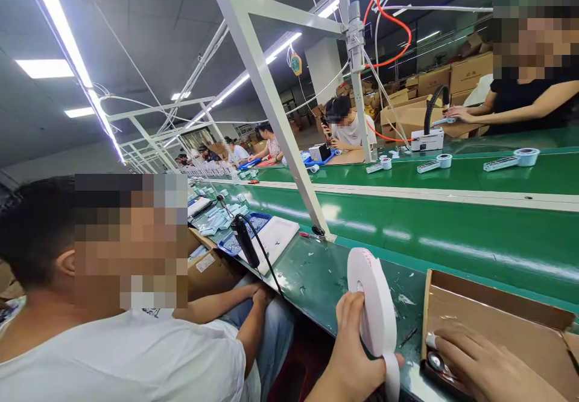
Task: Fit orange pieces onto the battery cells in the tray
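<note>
White tape roll (381, 305) sits in the left grip (353, 344).

Left hand (355, 344) curls in a grip; right hand (488, 357) extends palm down.

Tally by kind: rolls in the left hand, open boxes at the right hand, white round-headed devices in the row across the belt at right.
White roll: 1
Open cardboard box: 1
White round-headed devices: 3
Total: 5
</note>
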The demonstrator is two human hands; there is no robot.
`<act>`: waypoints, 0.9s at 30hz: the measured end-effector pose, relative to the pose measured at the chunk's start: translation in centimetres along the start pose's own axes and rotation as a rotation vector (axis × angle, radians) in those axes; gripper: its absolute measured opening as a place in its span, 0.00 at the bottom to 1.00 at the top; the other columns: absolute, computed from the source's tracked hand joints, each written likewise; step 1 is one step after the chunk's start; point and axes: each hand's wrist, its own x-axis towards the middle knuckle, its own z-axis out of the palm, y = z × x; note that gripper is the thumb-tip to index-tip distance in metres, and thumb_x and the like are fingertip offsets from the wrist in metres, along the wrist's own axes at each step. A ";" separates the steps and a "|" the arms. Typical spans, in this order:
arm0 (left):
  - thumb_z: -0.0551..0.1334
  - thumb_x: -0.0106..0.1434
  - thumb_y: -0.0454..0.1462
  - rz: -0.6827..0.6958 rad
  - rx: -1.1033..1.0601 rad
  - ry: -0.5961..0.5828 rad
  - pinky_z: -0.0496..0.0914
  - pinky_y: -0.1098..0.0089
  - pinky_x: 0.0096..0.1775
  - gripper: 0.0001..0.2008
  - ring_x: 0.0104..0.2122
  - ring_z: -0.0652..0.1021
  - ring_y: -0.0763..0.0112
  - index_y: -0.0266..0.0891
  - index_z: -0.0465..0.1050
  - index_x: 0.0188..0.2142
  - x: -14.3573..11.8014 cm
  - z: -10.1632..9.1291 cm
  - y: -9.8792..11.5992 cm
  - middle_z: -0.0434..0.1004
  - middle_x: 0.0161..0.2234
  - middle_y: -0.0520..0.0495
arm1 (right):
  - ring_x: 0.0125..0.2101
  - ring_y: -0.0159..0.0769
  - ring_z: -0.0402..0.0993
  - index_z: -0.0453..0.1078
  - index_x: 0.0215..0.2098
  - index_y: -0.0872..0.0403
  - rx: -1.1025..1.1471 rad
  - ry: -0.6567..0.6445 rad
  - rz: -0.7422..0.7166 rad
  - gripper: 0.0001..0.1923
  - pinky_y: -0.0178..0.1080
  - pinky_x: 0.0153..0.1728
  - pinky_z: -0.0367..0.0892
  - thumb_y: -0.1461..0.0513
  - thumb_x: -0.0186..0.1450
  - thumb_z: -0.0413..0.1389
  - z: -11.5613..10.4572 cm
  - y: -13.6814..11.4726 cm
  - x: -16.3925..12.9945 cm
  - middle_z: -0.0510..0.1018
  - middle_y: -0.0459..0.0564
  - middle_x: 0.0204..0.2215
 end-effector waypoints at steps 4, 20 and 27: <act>0.77 0.45 0.38 0.056 0.110 -0.059 0.49 0.42 0.71 0.51 0.71 0.52 0.45 0.42 0.59 0.68 0.1 0.5 -0.7 0.58 0.68 0.37 | 0.37 0.44 0.80 0.78 0.38 0.46 0.058 -0.072 0.200 0.08 0.40 0.39 0.73 0.60 0.71 0.55 0.0 -1.4 0.3 0.82 0.49 0.38; 0.64 0.64 0.32 1.084 0.839 0.072 0.55 0.48 0.68 0.36 0.61 0.71 0.49 0.44 0.60 0.70 5.9 0.7 3.9 0.75 0.60 0.42 | 0.46 0.44 0.81 0.75 0.49 0.49 0.787 0.448 0.624 0.14 0.43 0.47 0.79 0.58 0.66 0.66 -13.5 -7.3 -2.3 0.81 0.49 0.48; 0.68 0.64 0.36 1.073 0.812 0.109 0.60 0.45 0.63 0.42 0.55 0.73 0.47 0.47 0.53 0.74 5.3 2.1 5.3 0.80 0.54 0.44 | 0.53 0.45 0.78 0.73 0.51 0.52 1.019 0.965 0.601 0.20 0.47 0.57 0.75 0.56 0.64 0.70 -11.4 -5.1 -2.9 0.81 0.53 0.49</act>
